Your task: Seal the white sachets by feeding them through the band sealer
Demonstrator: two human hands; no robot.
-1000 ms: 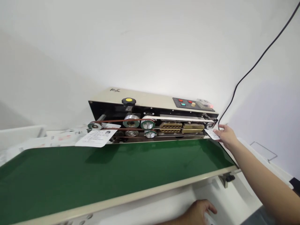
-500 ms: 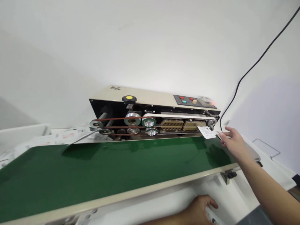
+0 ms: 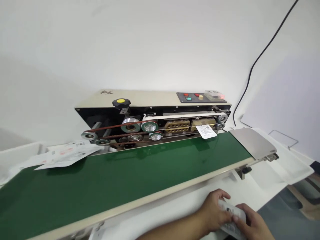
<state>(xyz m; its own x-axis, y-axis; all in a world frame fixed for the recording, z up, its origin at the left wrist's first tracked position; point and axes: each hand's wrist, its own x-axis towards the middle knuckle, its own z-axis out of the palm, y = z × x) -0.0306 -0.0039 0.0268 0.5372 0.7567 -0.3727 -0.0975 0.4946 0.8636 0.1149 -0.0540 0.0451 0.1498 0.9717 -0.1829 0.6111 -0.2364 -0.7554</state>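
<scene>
Packet (image 3: 232,209) in hands (image 3: 215,210); flat, round-cornered

The far side is filled by a plain white wall (image 3: 140,43), lit most brightly toward its middle, shaded at the left and tinted faintly violet at the right. Down its right part a black cable (image 3: 251,69) is hung. At the near right a grey surface (image 3: 277,211), possibly the floor, is blurrily seen.

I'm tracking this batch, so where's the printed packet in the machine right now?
In the head view, the packet is right of centre, at the front of the machine, by its right-hand brass block, above the green belt.
</scene>
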